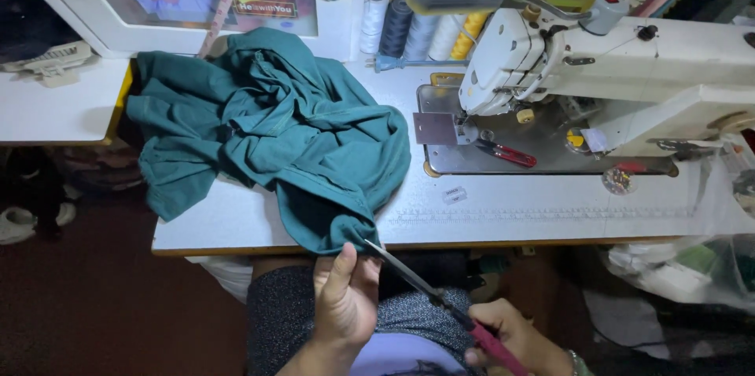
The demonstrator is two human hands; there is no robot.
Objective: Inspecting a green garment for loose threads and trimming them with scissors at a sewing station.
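A crumpled teal green garment (pixel 271 128) lies heaped on the left part of the white sewing table (pixel 503 215), one corner hanging over the front edge. My left hand (pixel 344 297) pinches that hanging corner just below the table edge. My right hand (pixel 515 340) grips the red handles of a pair of scissors (pixel 429 289). The blades point up and left, their tip touching the cloth right by my left thumb.
A white sewing machine (pixel 598 61) stands on the right of the table, with small red-handled snips (pixel 507 154) on its metal plate. Several thread cones (pixel 417 26) stand at the back. A plastic bag (pixel 688 270) hangs at the right, a white side shelf (pixel 55 108) at the left.
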